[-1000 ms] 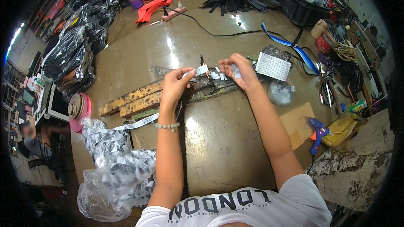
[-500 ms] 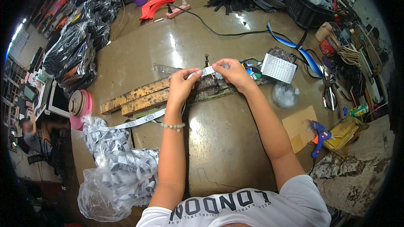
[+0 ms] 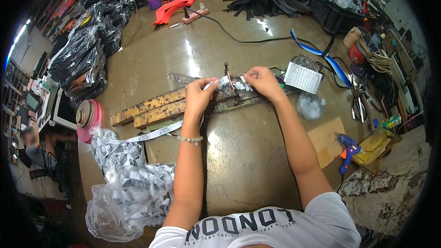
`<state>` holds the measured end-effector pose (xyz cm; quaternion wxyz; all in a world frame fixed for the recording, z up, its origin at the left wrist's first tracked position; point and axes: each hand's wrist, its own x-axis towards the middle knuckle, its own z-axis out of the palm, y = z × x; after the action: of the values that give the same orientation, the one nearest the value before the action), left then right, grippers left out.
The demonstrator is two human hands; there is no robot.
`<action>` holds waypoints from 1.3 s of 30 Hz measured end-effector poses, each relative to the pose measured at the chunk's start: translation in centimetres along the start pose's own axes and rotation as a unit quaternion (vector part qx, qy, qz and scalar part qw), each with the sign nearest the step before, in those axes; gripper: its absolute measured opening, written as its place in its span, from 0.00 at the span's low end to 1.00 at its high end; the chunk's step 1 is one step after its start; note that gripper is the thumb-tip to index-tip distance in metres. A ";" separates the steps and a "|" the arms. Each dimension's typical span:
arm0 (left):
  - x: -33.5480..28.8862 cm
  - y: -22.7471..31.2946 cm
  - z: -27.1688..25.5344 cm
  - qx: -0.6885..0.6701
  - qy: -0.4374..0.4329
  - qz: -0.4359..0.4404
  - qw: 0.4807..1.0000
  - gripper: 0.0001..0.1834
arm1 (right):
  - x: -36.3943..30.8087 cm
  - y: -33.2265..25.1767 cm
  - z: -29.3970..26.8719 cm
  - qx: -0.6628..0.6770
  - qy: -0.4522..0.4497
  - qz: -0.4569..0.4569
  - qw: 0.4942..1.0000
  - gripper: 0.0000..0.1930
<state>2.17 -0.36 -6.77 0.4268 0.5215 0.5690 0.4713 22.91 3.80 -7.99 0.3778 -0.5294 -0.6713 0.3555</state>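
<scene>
My left hand (image 3: 200, 95), a beaded bracelet on its wrist, pinches the end of a white printed label ribbon (image 3: 158, 132). This ribbon trails back under my forearm to a heap of the same ribbon (image 3: 126, 174) in clear plastic. Its pinched end reaches a thin upright metal piece with a dark knob (image 3: 226, 66), fixed on a dark, stained bar. Right of that upright, my right hand (image 3: 262, 84) has thumb and finger together on a small white label piece. Several cut label pieces (image 3: 243, 86) lie just below its fingertips.
Yellow worn wooden bars (image 3: 151, 108) lie left of the upright. A gridded white pad (image 3: 303, 77), a bag of clear plastic (image 3: 310, 105) and a blue glue gun (image 3: 350, 151) are at right. Black plastic-wrapped bundles (image 3: 78, 64) line the left; a power strip (image 3: 195, 16) lies beyond.
My right hand has moved right, away from my left, with a small label piece now apart from the ribbon. The cut pieces by the upright have come into view.
</scene>
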 end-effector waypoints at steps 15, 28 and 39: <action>-1.6 3.9 0.9 -0.039 -0.046 0.027 0.998 0.15 | -1.7 -5.2 -0.6 0.257 -0.067 0.060 0.962 0.12; 0.1 0.6 -1.1 0.011 -0.055 -0.045 0.997 0.13 | 0.0 -0.6 -1.9 0.294 -0.084 0.145 0.941 0.10; 0.0 0.6 -1.1 -0.020 -0.052 -0.037 0.998 0.12 | 0.1 0.0 -1.9 0.312 -0.102 0.160 0.931 0.10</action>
<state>1.25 -0.42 -5.96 0.4832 0.5148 0.5558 0.4388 24.55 4.07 -7.12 0.3916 -0.4457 -0.4677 0.6552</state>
